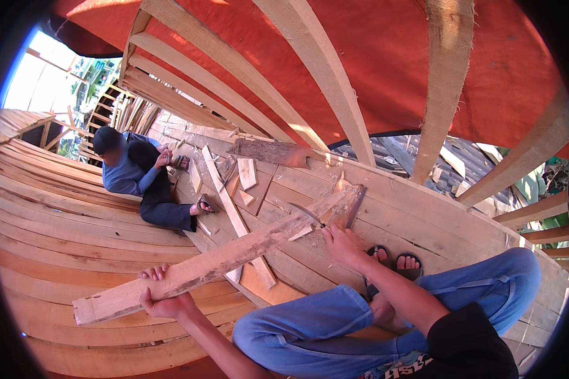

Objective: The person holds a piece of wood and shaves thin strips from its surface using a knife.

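Note:
My left hand [165,303] is wrapped round the near-left end of a long wooden plank [224,258], thumb below and fingertips over the top edge. The plank slants up to the right across the deck, with dark bark along one side. In my right fist [341,245] is the handle of a curved-blade knife [307,213]. Its thin blade lies against or just over the plank near the far end; I cannot tell whether it touches. That far end is by a short dark-edged wood block [355,205], with shavings around it.
A co-worker [133,167] in a blue top and dark cap sits at the left. A narrow pale board [234,215] and several offcuts [247,174] lie on the plank deck [411,215]. Curved wooden ribs [446,82] rise along the far side before a red tarp [385,57].

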Tool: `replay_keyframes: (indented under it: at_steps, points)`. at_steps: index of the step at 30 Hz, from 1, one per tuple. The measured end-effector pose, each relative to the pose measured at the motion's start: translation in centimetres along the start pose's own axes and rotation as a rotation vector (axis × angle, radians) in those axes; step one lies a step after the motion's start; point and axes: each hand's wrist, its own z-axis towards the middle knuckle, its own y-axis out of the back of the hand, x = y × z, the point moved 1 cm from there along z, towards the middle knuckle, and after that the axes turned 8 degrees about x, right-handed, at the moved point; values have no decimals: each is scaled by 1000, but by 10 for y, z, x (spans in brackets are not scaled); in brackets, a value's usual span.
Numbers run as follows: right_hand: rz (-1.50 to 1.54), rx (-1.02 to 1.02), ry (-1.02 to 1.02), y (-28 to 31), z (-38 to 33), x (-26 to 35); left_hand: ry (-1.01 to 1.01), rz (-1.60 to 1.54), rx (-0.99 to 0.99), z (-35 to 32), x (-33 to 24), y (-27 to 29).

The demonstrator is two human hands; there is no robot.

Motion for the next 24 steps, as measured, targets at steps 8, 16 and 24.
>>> replay_keyframes:
  at_steps: [8, 16, 24]
  points:
    - [65, 115, 104, -19, -27, 56, 3, -12, 29, 1, 2, 12]
    - [128, -97, 31, -42, -4, -20, 25, -69, 32, 2, 5, 32]
    - [140, 99, 241, -50, -39, 53, 22, -100, 48, 2, 6, 38]
